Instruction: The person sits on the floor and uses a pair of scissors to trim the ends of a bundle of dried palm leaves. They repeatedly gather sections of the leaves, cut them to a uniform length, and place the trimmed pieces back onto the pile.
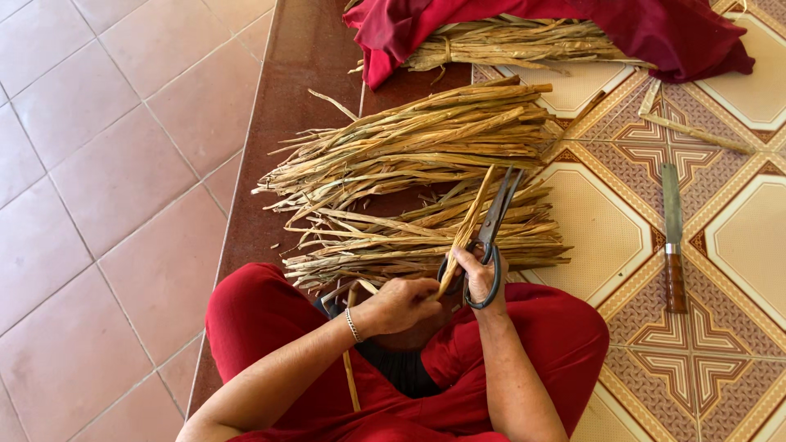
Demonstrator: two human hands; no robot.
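The floor is tiled two ways: plain pinkish tiles (106,164) to the left, patterned cream-and-brown tiles (696,344) to the right, with a dark brown strip (286,98) running between them from near to far. A person in red trousers sits cross-legged at the near edge, so the work lies straight ahead within arm's reach.

The left hand (401,304) is closed around the near end of a single dried strip (467,233), which slants up and to the right; holding it low seems to leave its far length free for the blades. The right hand (481,274) has its fingers through the loops of a pair of black scissors (490,237), its grip closed on the handles, the blades lying almost together and just beside the strip, pointing away.

Beyond the hands lies a loose pile of dried strips (409,196), ends roughly aligned to the right, likely as the working stock. Farther off, a tied bundle (508,41) rests partly under a red cloth (655,33). A knife (673,237) with a brown handle lies apart on the right, untouched.
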